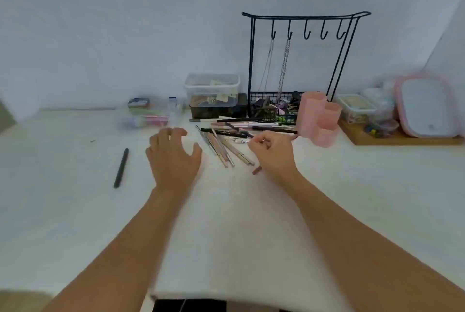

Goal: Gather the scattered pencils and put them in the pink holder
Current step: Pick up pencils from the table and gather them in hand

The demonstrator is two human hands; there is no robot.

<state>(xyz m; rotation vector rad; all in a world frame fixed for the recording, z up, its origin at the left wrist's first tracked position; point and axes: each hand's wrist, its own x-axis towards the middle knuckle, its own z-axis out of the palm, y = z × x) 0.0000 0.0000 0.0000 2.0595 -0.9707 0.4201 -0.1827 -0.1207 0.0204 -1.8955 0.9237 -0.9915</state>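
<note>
Several pencils (227,146) lie scattered in a loose pile on the white table (251,223), just left of the pink holder (318,120). One dark pencil (121,168) lies alone far to the left. My left hand (173,158) hovers left of the pile, its fingers spread and holding nothing. My right hand (273,151) rests over the pile's right side with its fingers curled, the fingertips at the end of a white pencil (239,140). A brownish pencil end (256,170) sticks out from under that hand. Whether it grips either one is unclear.
A black wire stand (302,64) with hooks, chains and a basket stands behind the holder. Clear plastic boxes (212,90) sit at the back centre and left. A wooden tray (400,139) with a pink-rimmed mirror and small boxes is at the far right.
</note>
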